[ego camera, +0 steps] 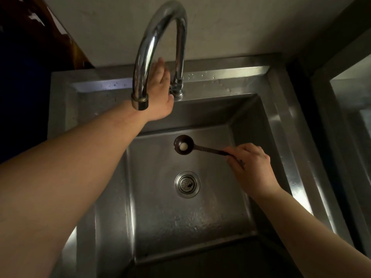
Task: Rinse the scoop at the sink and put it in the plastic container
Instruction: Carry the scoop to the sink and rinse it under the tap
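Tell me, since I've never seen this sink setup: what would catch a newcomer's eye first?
The tall curved faucet arches over the top middle, with the left hand reaching behind it toward its base; no water runs. Below, over the steel sink, the right hand holds a dark scoop by its handle, a small white lump in its bowl. The round drain sits just beneath it.

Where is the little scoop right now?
In the head view, the scoop hangs over the sink basin, just above the drain, held by its handle in the right hand.
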